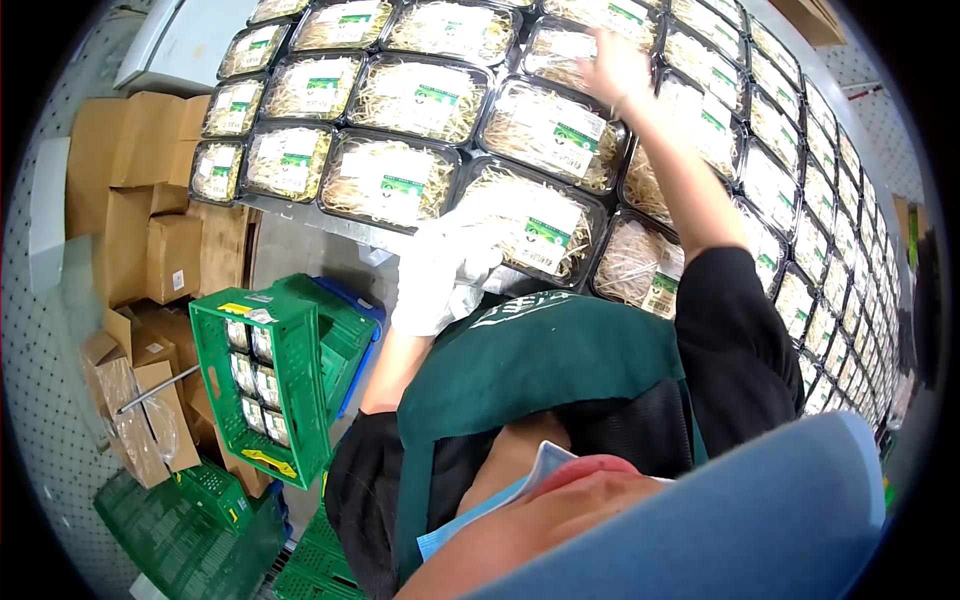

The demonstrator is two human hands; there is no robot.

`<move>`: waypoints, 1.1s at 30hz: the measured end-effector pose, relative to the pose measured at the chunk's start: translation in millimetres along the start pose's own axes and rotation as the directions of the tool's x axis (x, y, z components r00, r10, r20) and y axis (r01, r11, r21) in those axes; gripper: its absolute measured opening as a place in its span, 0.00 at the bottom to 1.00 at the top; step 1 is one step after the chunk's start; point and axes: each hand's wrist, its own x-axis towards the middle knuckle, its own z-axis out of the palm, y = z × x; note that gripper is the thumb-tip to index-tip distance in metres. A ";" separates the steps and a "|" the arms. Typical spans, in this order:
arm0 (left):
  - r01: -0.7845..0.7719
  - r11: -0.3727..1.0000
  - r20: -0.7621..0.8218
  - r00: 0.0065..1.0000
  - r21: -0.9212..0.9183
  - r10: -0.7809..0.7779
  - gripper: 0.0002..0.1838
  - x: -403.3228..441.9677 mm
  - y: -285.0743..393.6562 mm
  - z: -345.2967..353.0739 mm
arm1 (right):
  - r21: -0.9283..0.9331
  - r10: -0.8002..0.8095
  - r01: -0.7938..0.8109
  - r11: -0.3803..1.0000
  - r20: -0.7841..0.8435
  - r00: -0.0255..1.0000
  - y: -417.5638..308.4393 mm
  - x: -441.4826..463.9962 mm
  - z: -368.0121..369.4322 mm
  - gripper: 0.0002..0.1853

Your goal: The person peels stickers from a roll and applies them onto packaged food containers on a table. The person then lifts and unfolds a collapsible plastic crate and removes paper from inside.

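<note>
Left grip (pixel 448 268) curls at the near pack (pixel 528 222), perhaps steadying it; right grip (pixel 612 75) reaches over a farther pack (pixel 556 50); I can't tell either's closure or hold.

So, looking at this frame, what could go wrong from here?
The right hand stretches across closely set black rectangular trays of pale sprouts, so its forearm might knock one out of line. The sprout tray at the white-gloved left hand lies near the grey table edge, and could perhaps tip off if pulled toward the body.
</note>
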 end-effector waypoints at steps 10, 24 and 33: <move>-0.150 0.953 0.083 0.988 0.263 0.133 0.11 27.9 -5.5 21.4 | 0.688 -0.179 0.126 0.715 0.006 0.984 -33.3 -41.9 -64.2 0.13; 0.141 0.952 -0.083 0.982 -0.272 -0.169 0.14 44.4 8.3 26.4 | 0.289 0.060 -0.040 0.956 -0.061 0.996 45.6 79.7 -6.1 0.20; 0.118 0.966 -0.204 0.965 -0.229 -0.166 0.05 64.1 23.0 54.3 | 0.962 -0.492 0.243 0.128 -0.151 0.858 -44.4 -50.0 -44.5 0.09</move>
